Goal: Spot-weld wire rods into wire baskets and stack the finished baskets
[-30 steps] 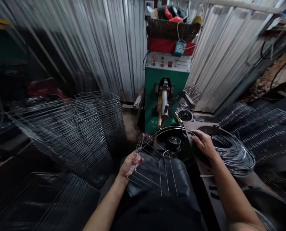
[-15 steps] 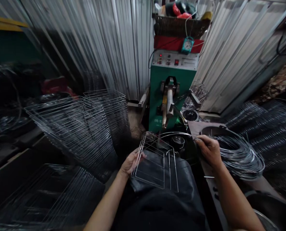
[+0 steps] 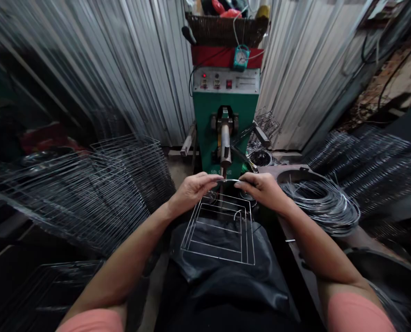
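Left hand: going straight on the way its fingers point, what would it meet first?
Following the curved wire it pinches, the left hand would probably meet the right hand first, at the fingertips facing it; depth is unclear in this single view.

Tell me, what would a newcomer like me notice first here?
Probably the tall green machine straight ahead, with a teal clock near its top. In front of it, the left hand and right hand hold a thin curved wire between them, above a wire frame over the dark-covered lap. Stacked wire frames crowd the left side, while a shiny wire coil lies at right.
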Available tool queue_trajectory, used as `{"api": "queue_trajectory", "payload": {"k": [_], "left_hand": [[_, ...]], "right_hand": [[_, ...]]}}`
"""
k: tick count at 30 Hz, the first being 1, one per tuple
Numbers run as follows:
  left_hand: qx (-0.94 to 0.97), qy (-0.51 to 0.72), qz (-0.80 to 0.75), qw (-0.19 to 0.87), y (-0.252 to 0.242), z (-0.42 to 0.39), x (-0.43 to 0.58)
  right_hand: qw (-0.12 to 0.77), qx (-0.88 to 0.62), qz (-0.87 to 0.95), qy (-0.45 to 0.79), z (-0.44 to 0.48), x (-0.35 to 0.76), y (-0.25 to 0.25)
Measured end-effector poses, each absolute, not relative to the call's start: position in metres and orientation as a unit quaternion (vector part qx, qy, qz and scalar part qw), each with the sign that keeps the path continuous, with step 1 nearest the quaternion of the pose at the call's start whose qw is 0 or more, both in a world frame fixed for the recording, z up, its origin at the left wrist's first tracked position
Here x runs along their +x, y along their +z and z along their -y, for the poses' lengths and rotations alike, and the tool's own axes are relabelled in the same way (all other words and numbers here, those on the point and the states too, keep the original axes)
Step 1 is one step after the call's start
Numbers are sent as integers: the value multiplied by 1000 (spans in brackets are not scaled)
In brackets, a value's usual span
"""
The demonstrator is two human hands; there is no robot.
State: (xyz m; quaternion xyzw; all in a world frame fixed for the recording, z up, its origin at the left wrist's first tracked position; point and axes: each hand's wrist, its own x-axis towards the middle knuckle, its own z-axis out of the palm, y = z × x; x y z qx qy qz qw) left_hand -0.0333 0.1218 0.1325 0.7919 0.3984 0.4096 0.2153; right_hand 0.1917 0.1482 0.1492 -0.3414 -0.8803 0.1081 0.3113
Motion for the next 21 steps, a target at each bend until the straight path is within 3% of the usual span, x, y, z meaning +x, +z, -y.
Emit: {"api": "queue_trajectory", "payload": {"k": [4,7,9,15,21], "left_hand": [[659,448,-451,403,122,-153,-42],[570,400,-482,531,102,-172,-43],[556,346,-504,563,82,-180,-39],[610,250,-532,532,28,-192,-36],[780,245,-497,291,10,-204,-43]], "right_hand": [[338,-357,860,137,-180,206,138],[337,-414,833,149,-205,214,95],[295,-447,826,174,-215,214,60],[199,-474,834,200,-217,205,4],[47,-482,872,71,-218,194,8]]}}
